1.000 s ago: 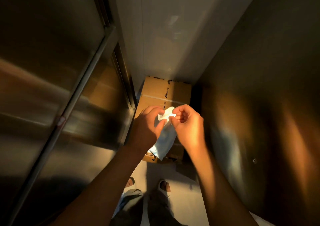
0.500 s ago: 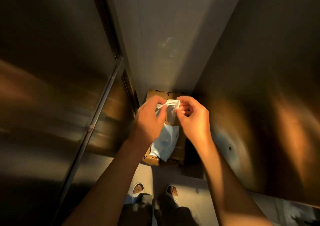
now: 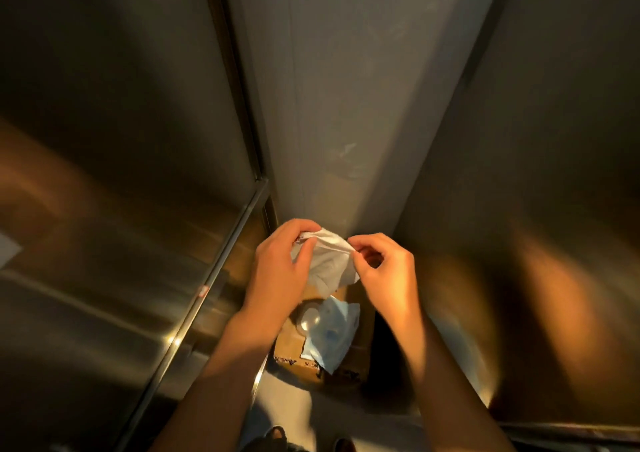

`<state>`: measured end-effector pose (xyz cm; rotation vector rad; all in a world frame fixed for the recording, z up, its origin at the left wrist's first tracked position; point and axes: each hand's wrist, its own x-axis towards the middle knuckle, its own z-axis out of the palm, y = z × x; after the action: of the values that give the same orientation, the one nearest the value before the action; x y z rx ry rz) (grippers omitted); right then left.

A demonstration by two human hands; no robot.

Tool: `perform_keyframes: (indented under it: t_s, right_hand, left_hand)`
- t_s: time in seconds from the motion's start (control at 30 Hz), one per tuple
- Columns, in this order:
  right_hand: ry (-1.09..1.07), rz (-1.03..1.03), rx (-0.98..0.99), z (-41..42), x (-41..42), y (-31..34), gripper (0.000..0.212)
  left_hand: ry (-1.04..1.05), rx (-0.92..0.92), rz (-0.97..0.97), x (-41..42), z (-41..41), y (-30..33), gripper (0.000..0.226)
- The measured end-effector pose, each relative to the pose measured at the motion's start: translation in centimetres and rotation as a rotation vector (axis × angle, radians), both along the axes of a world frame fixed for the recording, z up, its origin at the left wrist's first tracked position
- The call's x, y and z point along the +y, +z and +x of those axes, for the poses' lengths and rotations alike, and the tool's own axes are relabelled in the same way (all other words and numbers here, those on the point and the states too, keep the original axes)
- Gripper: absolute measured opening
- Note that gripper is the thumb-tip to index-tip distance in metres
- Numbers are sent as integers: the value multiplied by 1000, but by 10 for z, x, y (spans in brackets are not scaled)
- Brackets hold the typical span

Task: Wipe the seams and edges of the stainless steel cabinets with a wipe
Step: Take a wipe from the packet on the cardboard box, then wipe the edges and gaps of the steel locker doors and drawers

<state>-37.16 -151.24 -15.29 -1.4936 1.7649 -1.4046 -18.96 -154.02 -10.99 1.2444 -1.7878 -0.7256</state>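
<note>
A crumpled white wipe (image 3: 330, 261) is stretched between my two hands at chest height. My left hand (image 3: 277, 278) pinches its left corner and my right hand (image 3: 389, 276) pinches its right edge between thumb and fingertips. A stainless steel cabinet (image 3: 104, 209) fills the left side, with a long metal edge rail (image 3: 214, 278) running diagonally down it. Another stainless steel cabinet (image 3: 536, 191) fills the right side. Neither hand touches a cabinet.
A pale blue wipe packet (image 3: 334, 333) shows below my hands over a cardboard box (image 3: 289, 351) on the floor; I cannot tell whether it lies on the box. A white wall (image 3: 339, 87) stands between the cabinets. My feet are at the bottom edge.
The wipe has come free of the blue packet and is spread wider between my hands. The packet no longer hangs from my left hand and sits lower, over the box.
</note>
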Motion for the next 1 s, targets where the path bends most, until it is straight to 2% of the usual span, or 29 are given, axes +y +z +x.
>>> perform_keyframes:
  t_s: [0.1,0.4,0.53,0.67,0.77,0.87,1.0]
  right_hand:
    - [73,23,37,3,-2,6,22]
    - [298,130,33,31,5,-7,46]
    - [416,221,97,41,17,-18,57]
    - [439,106,88,51,35,-10,56]
    - [460,97,130,61,45,3,57]
    - [459,82,167,73,54,7,47]
    - [372,80,156,91,72,10,13]
  left_hand:
    - [78,24,35,7,10,6,18]
    - [174,-122,74,52,41,6,32]
    - [266,-53,98,70,50,3,28]
    - [383,31,143,78,58,8,29]
    - [411,75,125,82,61,14,31]
    - [412,133,132,91,68,22,30]
    - [390,179,220,114,92,28,34]
